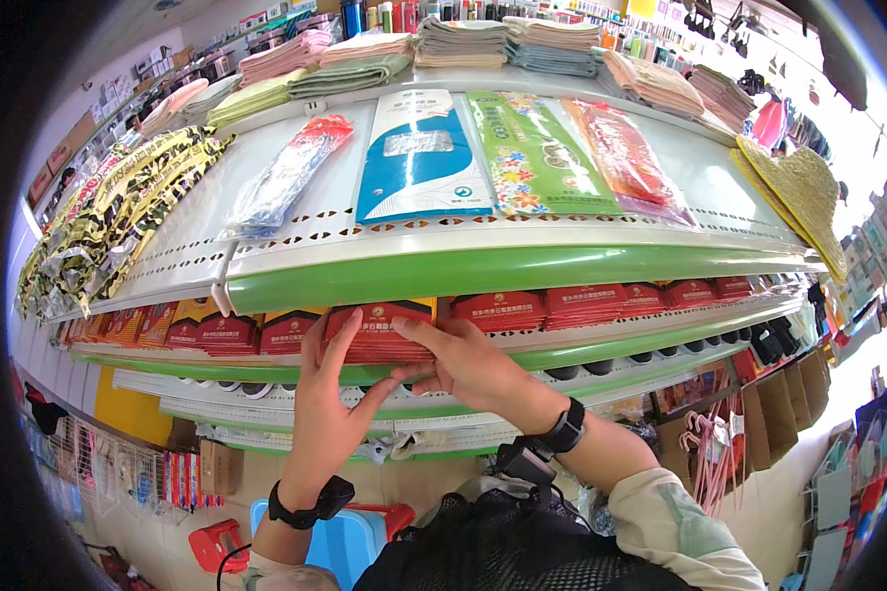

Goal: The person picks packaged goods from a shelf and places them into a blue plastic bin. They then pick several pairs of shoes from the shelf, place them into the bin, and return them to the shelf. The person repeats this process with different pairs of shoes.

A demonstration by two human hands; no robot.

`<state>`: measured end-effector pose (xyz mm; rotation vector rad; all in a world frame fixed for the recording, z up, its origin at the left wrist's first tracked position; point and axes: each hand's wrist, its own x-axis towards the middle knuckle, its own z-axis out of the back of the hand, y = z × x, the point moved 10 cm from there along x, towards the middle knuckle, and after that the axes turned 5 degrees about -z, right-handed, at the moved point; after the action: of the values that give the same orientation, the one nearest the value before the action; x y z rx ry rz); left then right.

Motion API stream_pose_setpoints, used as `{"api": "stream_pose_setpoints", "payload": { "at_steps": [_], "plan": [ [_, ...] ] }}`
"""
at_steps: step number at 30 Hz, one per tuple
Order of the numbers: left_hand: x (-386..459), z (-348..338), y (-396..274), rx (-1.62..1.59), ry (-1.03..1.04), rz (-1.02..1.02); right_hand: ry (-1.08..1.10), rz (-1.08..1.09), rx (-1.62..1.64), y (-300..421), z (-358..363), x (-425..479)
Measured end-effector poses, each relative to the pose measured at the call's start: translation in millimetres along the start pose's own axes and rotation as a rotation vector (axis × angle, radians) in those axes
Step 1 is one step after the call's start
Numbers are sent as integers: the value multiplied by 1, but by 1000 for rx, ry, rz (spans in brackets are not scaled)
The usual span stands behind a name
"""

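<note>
A stack of red and yellow flat packets (381, 332) lies at the front of the shelf under the green-edged top shelf. My left hand (336, 391) is at the stack's left side, its fingers up along the packets and its thumb pointing right, below the front edge. My right hand (462, 362) is at the stack's right side, with a finger across the top packet and the others bent near my left thumb. Both hands touch the stack from its two sides. More red packet stacks (499, 310) stand to the right, and others (222, 332) to the left.
On the top shelf (414, 270) lie blue and green packages (425, 162), plastic-wrapped items and camouflage-patterned packs (118, 214). Folded towels (462, 44) are stacked behind. A straw item (798, 199) hangs at the right. Below are lower shelves, a blue stool (347, 539) and a red stool (218, 545).
</note>
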<state>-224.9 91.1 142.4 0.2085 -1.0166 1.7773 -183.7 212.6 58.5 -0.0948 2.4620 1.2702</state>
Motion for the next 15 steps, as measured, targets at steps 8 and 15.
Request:
{"api": "stream_pose_setpoints", "payload": {
  "at_steps": [8,15],
  "plan": [
    [5,-17,34,149,-72,28,88,83,170,11,5,21],
    [13,-27,46,114,-75,15,11,306,129,23,4,-8]
  ]
}}
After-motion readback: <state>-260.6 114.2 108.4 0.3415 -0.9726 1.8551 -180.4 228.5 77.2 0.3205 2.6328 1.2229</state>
